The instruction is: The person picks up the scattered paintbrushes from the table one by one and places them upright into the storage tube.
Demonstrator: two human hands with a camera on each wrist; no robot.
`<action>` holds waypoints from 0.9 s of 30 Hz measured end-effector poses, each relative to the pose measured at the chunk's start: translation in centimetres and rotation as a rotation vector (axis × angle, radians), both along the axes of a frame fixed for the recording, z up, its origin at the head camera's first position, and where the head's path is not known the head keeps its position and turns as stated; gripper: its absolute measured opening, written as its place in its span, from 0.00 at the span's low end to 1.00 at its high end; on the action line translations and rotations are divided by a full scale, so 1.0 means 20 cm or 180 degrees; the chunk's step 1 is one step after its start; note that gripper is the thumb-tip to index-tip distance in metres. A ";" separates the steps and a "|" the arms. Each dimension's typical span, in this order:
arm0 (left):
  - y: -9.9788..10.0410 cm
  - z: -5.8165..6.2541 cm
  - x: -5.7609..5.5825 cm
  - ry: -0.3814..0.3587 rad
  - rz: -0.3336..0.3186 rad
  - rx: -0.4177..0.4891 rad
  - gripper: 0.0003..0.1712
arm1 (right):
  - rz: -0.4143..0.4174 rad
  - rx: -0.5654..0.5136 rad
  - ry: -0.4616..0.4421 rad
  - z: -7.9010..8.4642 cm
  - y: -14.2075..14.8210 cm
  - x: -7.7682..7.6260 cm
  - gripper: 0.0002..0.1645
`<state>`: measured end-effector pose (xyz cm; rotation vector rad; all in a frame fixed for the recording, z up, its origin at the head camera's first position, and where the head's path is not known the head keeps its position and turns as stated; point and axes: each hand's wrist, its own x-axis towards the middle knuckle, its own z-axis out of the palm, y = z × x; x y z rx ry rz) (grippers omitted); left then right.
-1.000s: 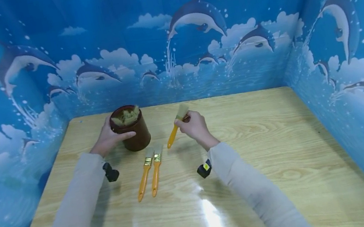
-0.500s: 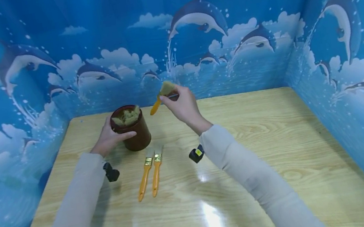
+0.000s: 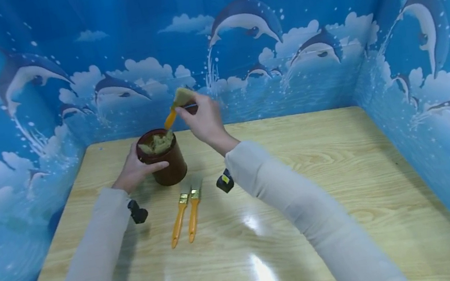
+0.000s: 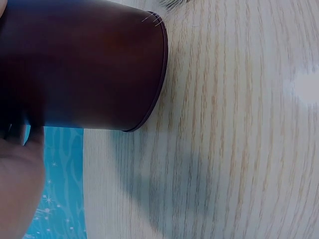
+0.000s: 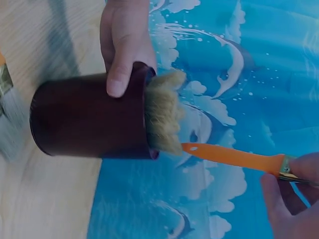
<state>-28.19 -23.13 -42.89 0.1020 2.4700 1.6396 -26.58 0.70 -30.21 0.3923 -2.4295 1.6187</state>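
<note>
A dark brown cylindrical holder stands upright near the table's back left, with several pale bristle heads sticking out of its mouth. My left hand grips the holder's side near the rim, thumb across the front. Above and right of the mouth, my right hand pinches an orange-handled paintbrush near its metal band. Its bristles point up and the handle end points down at the holder's rim. Two more paintbrushes, a left one and a right one, lie side by side in front of the holder.
The wood-grain table reaches out to the right and front. Blue dolphin-print curtains close it in at the back and both sides. Black wrist cameras, the left one and the right one, hang beneath the wrists.
My right hand has lifted the paintbrush off the table area and carried it up and left, over to the holder's rim. My left hand and the two lying paintbrushes have stayed put.
</note>
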 end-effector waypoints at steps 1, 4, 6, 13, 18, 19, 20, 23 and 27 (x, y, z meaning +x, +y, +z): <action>0.00 0.00 0.00 0.0001 -0.0003 0.0005 0.65 | 0.0012 -0.0003 -0.0016 0.00 -0.02 0.00 0.17; -0.01 -0.01 -0.01 -0.0011 -0.0012 0.0012 0.64 | 0.0048 0.0036 -0.0040 -0.01 -0.06 -0.01 0.17; -0.01 -0.01 -0.01 -0.0025 -0.0012 0.0022 0.64 | 0.0052 0.0104 -0.0036 -0.02 -0.08 -0.02 0.17; 0.00 0.00 0.00 0.0006 -0.0022 -0.0019 0.64 | 0.0044 0.0340 -0.0067 -0.03 -0.13 -0.03 0.16; 0.00 0.03 0.02 -0.0007 -0.0057 -0.0044 0.63 | 0.0037 0.0571 -0.0117 -0.04 -0.15 -0.05 0.15; 0.01 0.05 0.03 -0.0031 -0.0058 -0.0051 0.63 | 0.0030 0.0626 -0.0124 -0.04 -0.15 -0.05 0.15; 0.02 0.08 0.04 -0.0043 -0.0062 -0.0057 0.63 | 0.0032 0.0660 -0.0142 -0.04 -0.15 -0.05 0.15; 0.05 0.15 0.09 -0.0085 -0.0065 -0.0043 0.61 | 0.0050 0.0721 -0.0174 -0.05 -0.15 -0.05 0.14; 0.07 0.19 0.12 -0.0089 -0.0074 0.0005 0.59 | 0.0125 0.0700 -0.0205 -0.07 -0.14 -0.06 0.14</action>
